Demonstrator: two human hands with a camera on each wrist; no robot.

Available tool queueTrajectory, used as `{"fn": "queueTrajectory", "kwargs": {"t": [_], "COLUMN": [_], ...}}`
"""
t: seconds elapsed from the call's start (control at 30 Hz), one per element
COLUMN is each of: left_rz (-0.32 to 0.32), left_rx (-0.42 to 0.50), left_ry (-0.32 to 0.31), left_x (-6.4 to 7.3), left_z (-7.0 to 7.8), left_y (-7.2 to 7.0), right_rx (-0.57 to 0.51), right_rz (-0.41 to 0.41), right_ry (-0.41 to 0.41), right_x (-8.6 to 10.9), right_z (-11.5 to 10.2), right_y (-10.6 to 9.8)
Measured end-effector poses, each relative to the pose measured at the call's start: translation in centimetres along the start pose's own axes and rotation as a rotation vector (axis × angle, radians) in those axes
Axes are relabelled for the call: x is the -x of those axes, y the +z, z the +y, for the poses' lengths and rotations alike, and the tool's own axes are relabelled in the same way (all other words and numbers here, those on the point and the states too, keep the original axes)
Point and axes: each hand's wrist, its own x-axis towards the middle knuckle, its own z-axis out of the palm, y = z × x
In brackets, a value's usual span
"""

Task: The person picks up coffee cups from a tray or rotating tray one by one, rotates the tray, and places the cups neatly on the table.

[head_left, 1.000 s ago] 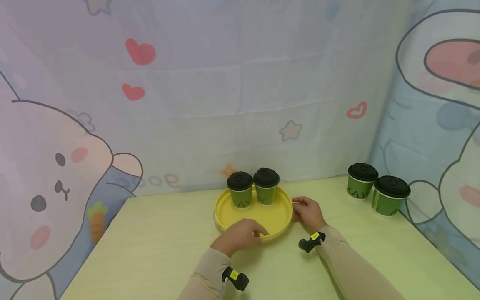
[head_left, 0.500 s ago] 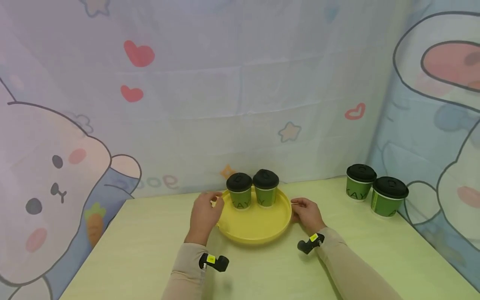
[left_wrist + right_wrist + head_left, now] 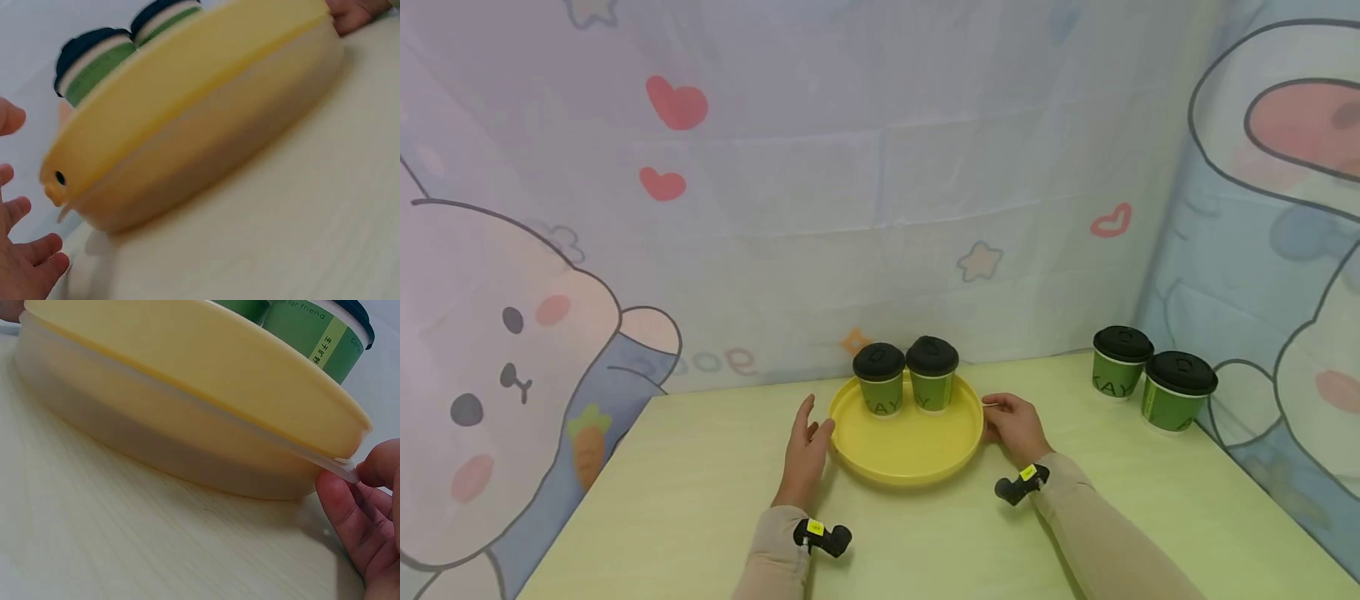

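Observation:
A round yellow tray [image 3: 910, 450] sits on the table, with a paler band below its yellow wall in the wrist views. Two green paper cups with black lids, the left cup [image 3: 882, 392] and the right cup [image 3: 932, 387], stand side by side at its back. My right hand [image 3: 1017, 427] pinches a pale tab [image 3: 340, 469] at the tray's right edge between thumb and finger. By the left edge is my left hand [image 3: 805, 458], its fingers spread and holding nothing. The left wrist view shows a gap between those fingers [image 3: 37, 250] and the tray.
Two more lidded green cups, the rear cup [image 3: 1120, 367] and the front cup [image 3: 1176, 396], stand at the table's right. A cartoon-printed cloth [image 3: 775, 250] hangs directly behind the pale yellow table [image 3: 700, 492].
My left hand has gone from the tray's front to its left side, then drawn slightly back with its fingers spreading. The right hand stays at the tray's edge. Tray and cups look unmoved.

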Motion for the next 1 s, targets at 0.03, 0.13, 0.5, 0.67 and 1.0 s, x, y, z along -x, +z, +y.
{"fn": "queueTrajectory", "kwargs": {"t": [0.03,0.13,0.5,0.67,1.0], "left_rz": [-0.006,-0.02,0.015,0.031,0.078], "left_rx": [0.001,0.01,-0.013,-0.017,-0.009], "left_ry": [0.011,0.028,-0.016,-0.009,-0.028], "left_x": [0.0,0.0,-0.1,-0.1,-0.2], "left_z": [-0.1,-0.4,-1.6,-1.3,-1.1], "left_y": [0.2,0.7,2.2,2.0,2.0], "right_rx": [0.004,0.011,0.271,0.577,0.997], "right_rz": [0.0,0.001,-0.039,-0.068,-0.304], "right_ry": [-0.002,-0.001,0.079,-0.079,-0.218], "right_x": [0.0,0.1,-1.8,-3.5,-4.2], "right_z": [0.0,-0.1,-4.1,-10.6,-15.3], "right_y": [0.0,0.1,-1.1,0.6,6.4]}}
